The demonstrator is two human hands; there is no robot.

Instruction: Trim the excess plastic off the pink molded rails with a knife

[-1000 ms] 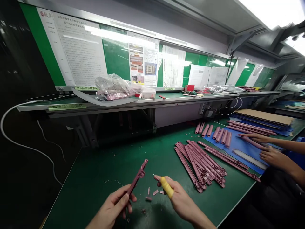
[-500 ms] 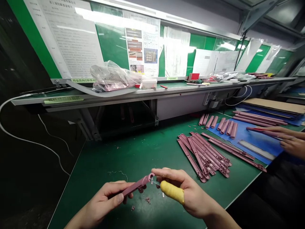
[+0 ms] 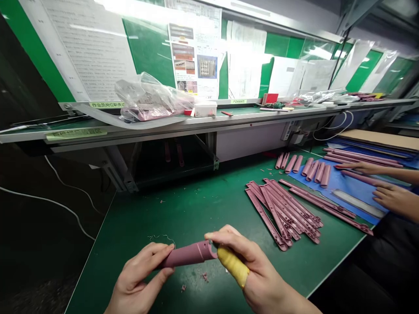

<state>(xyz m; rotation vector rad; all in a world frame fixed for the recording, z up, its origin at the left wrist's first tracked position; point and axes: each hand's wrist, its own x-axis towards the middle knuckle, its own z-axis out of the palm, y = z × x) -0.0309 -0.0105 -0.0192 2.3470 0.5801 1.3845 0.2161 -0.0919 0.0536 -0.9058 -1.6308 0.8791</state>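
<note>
The left hand [image 3: 140, 275] curls around the near end of a mauve plastic tube [image 3: 188, 255], its thumb lying across the top and its fingers underneath, while the right hand [image 3: 258, 271] closes on the tube's other end. A yellow finger cot [image 3: 231, 265] covers the right thumb, and a small object pinched at the tube's end is too hidden to identify. The tube lies nearly level, held in the air above the near part of the green table [image 3: 153, 213], with small mauve scraps [image 3: 204, 277] on the mat below it. To the right, long slotted mauve strips [image 3: 281, 213] lie heaped across one another. Beyond them, short mauve tubes [image 3: 316, 171] stand in a loose row, partly on a blue sheet [image 3: 347, 194]. At the far right, a co-worker's hands [image 3: 396, 198] reach over that sheet, one near a long mauve rod [image 3: 363, 179]. Along the far side, a shelf [image 3: 235, 120] carries a clear plastic bag [image 3: 147, 101] and a small white box [image 3: 205, 109], with printed papers [image 3: 193, 54] posted above.
</note>
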